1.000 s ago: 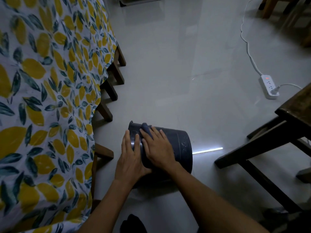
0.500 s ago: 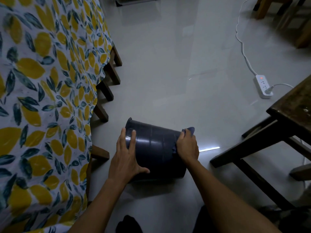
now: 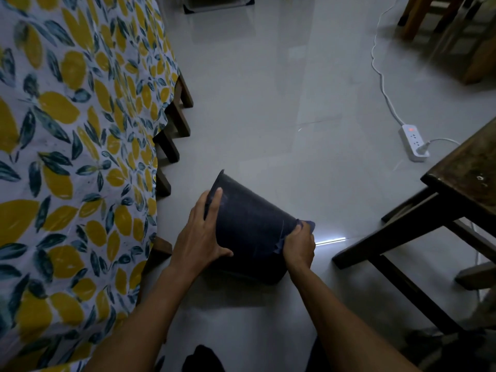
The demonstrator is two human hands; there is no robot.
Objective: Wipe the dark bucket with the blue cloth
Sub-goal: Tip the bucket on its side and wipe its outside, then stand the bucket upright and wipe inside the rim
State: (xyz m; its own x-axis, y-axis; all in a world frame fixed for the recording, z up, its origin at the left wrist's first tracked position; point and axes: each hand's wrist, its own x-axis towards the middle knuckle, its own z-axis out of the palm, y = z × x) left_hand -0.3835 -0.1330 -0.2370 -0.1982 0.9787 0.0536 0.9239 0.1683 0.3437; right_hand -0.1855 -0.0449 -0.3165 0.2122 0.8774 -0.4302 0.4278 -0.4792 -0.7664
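Note:
The dark bucket [image 3: 251, 232] lies on its side on the grey floor, rim pointing up-left and base toward the right. My left hand [image 3: 200, 233] is pressed flat on the bucket's wall near the rim, fingers spread, thumb under its side. My right hand [image 3: 299, 244] is at the base end and clutches the blue cloth [image 3: 308, 226] against the bucket. Only a small fold of the cloth shows above and beside the fingers.
A table with a lemon-print cloth [image 3: 72, 157] and dark wooden legs [image 3: 171, 122] fills the left. A dark wooden stool [image 3: 440, 210] stands at the right. A white power strip [image 3: 413, 142] and its cable lie on the floor beyond it.
My right hand slid the cloth from the rim end, beside my left hand, along the wall to the base end. The bucket has tilted, its rim end now higher in view.

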